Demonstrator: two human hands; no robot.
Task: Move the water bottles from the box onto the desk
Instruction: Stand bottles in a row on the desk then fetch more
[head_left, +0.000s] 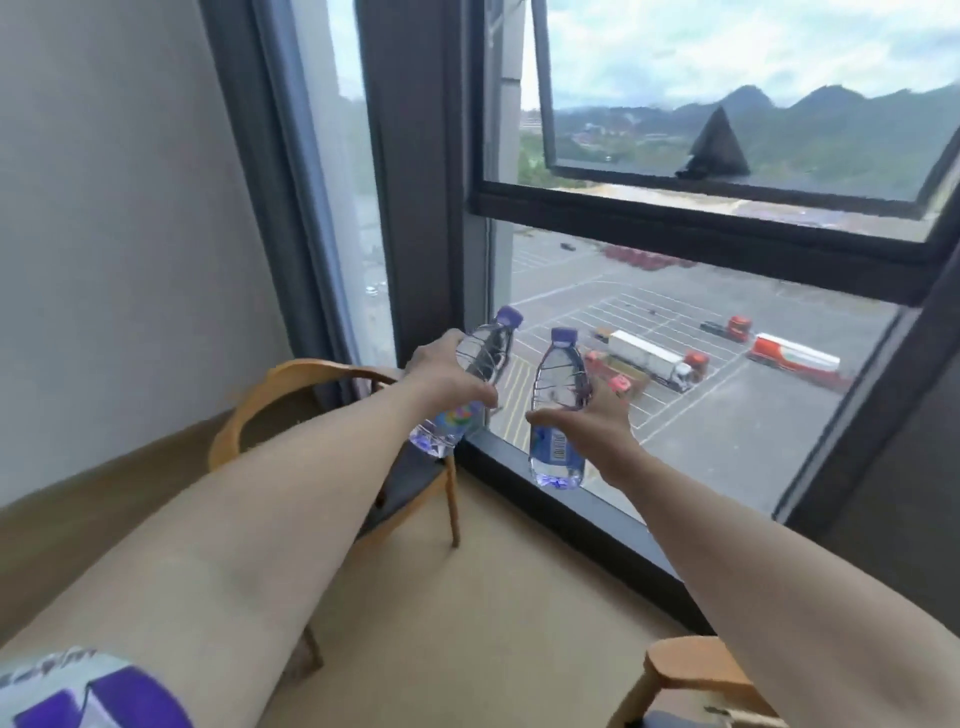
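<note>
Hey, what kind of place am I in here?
Probably a high-floor hotel room or apartment: a tall window overlooks a parking lot with trucks, and a wooden chair stands beside it.

window glass (701, 374) ahead, wooden chair (291, 384) below left; floor (467, 597) open

Both clear bottles (558, 410) I'm holding are showing purple caps (564, 336) and blue labels; the chair (291, 395) is glowing tan.
</note>
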